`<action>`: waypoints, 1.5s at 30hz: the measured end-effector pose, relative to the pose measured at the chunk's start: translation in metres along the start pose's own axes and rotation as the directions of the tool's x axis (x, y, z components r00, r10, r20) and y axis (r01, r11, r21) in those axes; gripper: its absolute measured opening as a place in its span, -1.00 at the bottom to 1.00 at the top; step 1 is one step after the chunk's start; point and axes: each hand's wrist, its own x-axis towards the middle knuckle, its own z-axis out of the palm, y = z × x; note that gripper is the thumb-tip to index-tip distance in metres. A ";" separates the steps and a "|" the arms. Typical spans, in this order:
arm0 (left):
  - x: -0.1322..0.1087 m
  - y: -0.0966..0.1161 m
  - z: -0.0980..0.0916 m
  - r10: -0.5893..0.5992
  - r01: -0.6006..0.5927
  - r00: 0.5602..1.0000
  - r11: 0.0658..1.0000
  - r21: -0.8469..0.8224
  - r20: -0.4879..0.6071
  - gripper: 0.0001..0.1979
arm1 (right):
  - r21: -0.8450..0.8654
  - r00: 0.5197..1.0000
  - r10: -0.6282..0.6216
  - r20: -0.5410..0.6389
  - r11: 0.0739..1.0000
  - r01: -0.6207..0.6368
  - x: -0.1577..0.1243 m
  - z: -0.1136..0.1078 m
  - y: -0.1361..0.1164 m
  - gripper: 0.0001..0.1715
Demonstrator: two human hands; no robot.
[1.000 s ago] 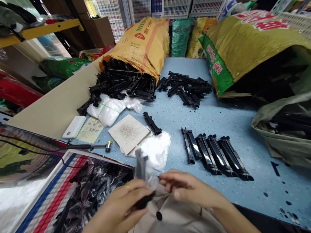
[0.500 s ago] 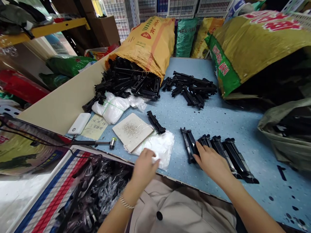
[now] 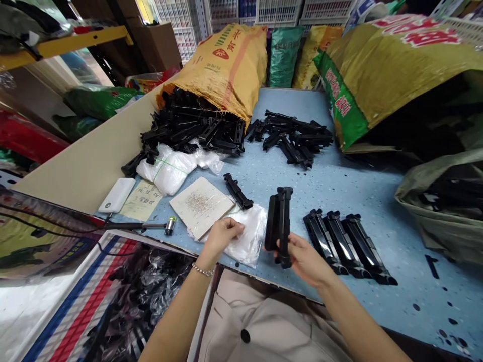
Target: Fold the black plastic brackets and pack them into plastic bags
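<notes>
My right hand [image 3: 304, 257] is closed round the lower end of a long black plastic part [image 3: 278, 224] and holds it upright above the blue table [image 3: 339, 176]. A row of similar black parts [image 3: 345, 245] lies flat just to its right. My left hand [image 3: 222, 235] pinches the near edge of a stack of clear plastic bags [image 3: 247, 233] lying on the table. A single black part [image 3: 237, 191] lies just beyond the bags, beside a beige card [image 3: 201, 206] sprinkled with tiny metal pieces.
A yellow sack [image 3: 226, 65] spills black parts [image 3: 188, 130] at the back left; a loose pile [image 3: 290, 133] lies mid-table. Big sacks [image 3: 396, 75] fill the right. A small hammer [image 3: 143, 226], white power bank [image 3: 116, 195], and a crate of bagged parts [image 3: 143, 301] sit near left.
My right hand has picked one black part out of the row and raised it upright. My left hand stayed on the plastic bags and now pinches them.
</notes>
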 end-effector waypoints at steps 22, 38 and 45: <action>-0.007 -0.001 0.010 0.024 -0.026 0.997 0.999 -0.036 -0.075 -0.77 | 0.316 0.993 0.022 0.112 0.947 -0.057 0.029 0.033 0.008 -0.66; -0.030 0.030 -0.024 0.307 -0.290 0.943 0.577 0.764 0.126 -0.54 | 0.293 0.976 0.115 0.183 0.941 -0.166 -0.001 0.023 0.017 -0.73; -0.036 0.012 -0.027 0.353 -0.393 0.918 0.739 0.547 0.182 -0.33 | 0.547 0.816 0.324 0.479 0.618 -0.566 -0.003 0.014 0.065 -0.61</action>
